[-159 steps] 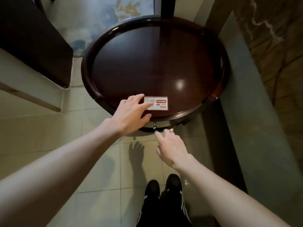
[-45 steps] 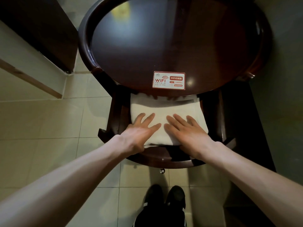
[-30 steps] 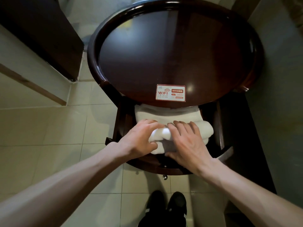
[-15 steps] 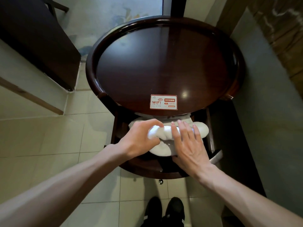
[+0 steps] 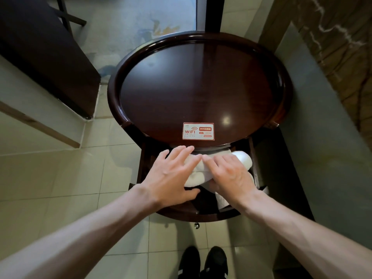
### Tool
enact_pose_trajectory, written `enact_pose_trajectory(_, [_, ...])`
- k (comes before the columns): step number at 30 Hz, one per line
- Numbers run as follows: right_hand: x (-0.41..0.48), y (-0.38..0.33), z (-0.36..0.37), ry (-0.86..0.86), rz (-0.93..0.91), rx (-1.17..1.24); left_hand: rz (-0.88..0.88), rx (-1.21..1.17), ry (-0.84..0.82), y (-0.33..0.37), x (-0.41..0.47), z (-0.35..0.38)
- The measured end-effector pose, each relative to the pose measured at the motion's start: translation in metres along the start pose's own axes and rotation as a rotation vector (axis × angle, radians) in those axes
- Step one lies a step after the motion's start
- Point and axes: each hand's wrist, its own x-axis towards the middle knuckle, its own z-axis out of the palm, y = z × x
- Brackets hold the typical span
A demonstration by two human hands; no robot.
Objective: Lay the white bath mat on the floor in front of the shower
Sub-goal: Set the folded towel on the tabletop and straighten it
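Left hand (image 5: 171,178) and right hand (image 5: 231,178) both clasp the folded bath mat (image 5: 241,158) in the drawer (image 5: 201,214); best to lift it level, clearing the front edge.

One mat (image 5: 240,159), two hands (image 5: 171,176) (image 5: 231,178), one table (image 5: 191,87)

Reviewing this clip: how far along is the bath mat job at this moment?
Done: the drawer under the round table stands open, exposing the white bath mat. In hand: the left hand and right hand hold the folded mat over the drawer, fingers across its top. To do: lift it clear, carry it to the shower, which is not in view, and spread it on the floor.
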Motion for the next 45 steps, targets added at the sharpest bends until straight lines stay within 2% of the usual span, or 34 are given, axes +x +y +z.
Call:
enact_pose_trajectory(3, [0.006,-0.005,-0.018,0.006,0.004,0.05,0.026,0.164,-0.049,-0.002,0.004,-0.004])
enact_pose_trajectory(6, [0.011,-0.007,-0.028,-0.006,0.017,0.071,0.011,0.223,-0.047,-0.005,0.007,-0.01])
enact_pose_trajectory(14, [0.018,-0.007,-0.053,0.047,0.017,0.106,0.048,0.037,0.05,-0.006,0.012,-0.036])
enact_pose_trajectory(26, [0.067,0.0,-0.141,0.026,-0.029,0.039,0.084,0.061,0.181,-0.026,0.036,-0.134])
enact_pose_trajectory(34, [0.125,0.013,-0.197,0.161,-0.079,-0.082,0.049,0.055,0.331,-0.048,0.072,-0.193])
enact_pose_trajectory(39, [0.15,0.028,-0.17,0.312,-0.117,-0.226,-0.045,0.055,0.388,-0.049,0.093,-0.174])
enact_pose_trajectory(45, [0.13,0.034,-0.097,0.363,-0.156,-0.294,-0.062,0.129,0.293,-0.045,0.093,-0.114])
